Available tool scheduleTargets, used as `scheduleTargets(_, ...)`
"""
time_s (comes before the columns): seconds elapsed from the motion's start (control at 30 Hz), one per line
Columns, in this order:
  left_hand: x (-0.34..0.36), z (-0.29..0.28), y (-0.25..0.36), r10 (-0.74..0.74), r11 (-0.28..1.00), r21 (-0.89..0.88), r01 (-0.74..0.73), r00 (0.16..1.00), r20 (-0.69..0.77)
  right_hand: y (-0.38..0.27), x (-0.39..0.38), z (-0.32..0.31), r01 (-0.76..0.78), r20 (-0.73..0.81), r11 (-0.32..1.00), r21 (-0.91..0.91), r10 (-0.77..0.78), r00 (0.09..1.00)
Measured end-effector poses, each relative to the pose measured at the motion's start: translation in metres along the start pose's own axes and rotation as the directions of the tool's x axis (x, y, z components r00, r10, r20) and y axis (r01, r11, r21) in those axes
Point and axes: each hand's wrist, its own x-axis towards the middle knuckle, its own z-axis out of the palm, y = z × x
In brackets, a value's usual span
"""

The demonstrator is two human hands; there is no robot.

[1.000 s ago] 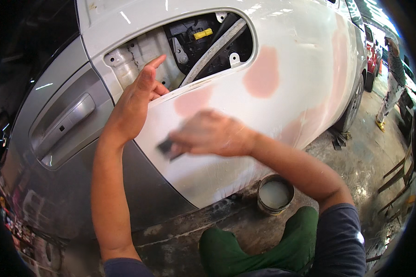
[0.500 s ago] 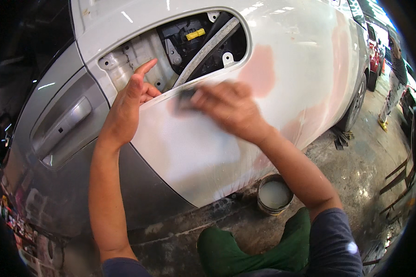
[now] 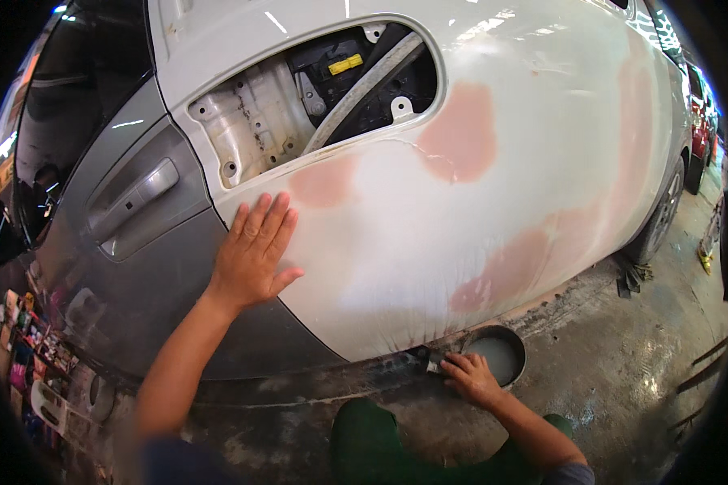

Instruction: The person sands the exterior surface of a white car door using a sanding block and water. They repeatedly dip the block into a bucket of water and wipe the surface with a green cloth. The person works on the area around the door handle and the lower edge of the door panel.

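My left hand [image 3: 253, 252] lies flat on the pale car body panel [image 3: 396, 234], thumb out to the side, holding nothing. Its fingertips are just beside a small pink patch [image 3: 323, 181] under the panel's oval opening [image 3: 255, 121]. Low down on the right, my right hand [image 3: 475, 380] grips a dark sanding block [image 3: 437, 362], partly covered by the fingers. That hand is at the near left rim of a round bucket [image 3: 522, 356] of cloudy water, below the panel's lower edge.
Larger pink patches [image 3: 461, 133] mark the panel's upper middle and lower right. Left of it is a grey panel with a door handle [image 3: 141, 194]. A wheel [image 3: 663, 214] stands at the right. My green-clad knee [image 3: 368, 436] is near the bucket. Clutter [image 3: 44, 339] fills the lower left.
My right hand has moved from the panel below the opening down to the bucket with the sanding block. The left hand has come away from the opening's edge and now lies flat on the panel.
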Motion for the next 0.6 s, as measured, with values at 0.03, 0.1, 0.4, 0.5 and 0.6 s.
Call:
scheduleTargets(0.03,-0.001,0.002,0.001,0.04,0.996,0.074,-0.04,0.999,0.0,0.0,-0.014,0.011,-0.053,0.055,0.998,0.032,0.051,0.997)
scheduleTargets(0.1,0.019,-0.002,0.006,0.065,0.994,0.089,-0.067,0.998,0.025,0.006,-0.028,0.024,-0.128,0.174,0.986,0.103,0.109,0.979)
scheduleTargets(0.4,0.222,-0.009,0.078,0.283,0.956,0.015,-0.292,0.91,-0.303,0.007,-0.017,0.059,-0.208,0.542,0.946,0.249,0.042,0.839)
scheduleTargets(0.5,0.221,-0.011,0.074,0.306,0.948,0.006,-0.317,0.91,-0.278,-0.006,-0.001,0.053,-0.279,0.697,0.918,0.283,0.003,0.717)
scheduleTargets(0.6,0.199,-0.013,0.061,0.335,0.941,0.031,-0.336,0.92,-0.204,-0.005,-0.003,0.051,-0.296,0.728,0.92,0.257,0.017,0.685)
